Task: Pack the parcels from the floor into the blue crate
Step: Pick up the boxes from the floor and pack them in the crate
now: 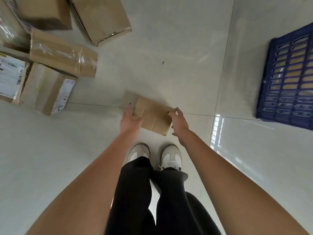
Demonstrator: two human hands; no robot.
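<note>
— Since both hands sit at opposite ends of the small box point(153, 114) in the middle of the frame, why does the person hold it that way?

— It looks like a two-sided clamp. The left hand point(130, 120) lies against the box's left end with the fingers fairly straight, and the right hand point(179, 122) has its fingers curled over the right edge. Pressing from both ends would keep a flat carton level while it travels.

— Is it off the floor point(169, 56)?

— Hard to say; a soft shadow falls beyond it, so it may be slightly raised, just ahead of the shoes point(155, 155).

— And the blue crate point(286, 78)?

— At the right edge of the frame, well apart from the box. Tan shapes show through its slots, so it probably holds something already.

— Why are the other boxes left alone?

— The pile of parcels point(50, 53) sits in the upper left, well apart from the crate. Taking one at a time probably suits a carry across the open tiles.
</note>
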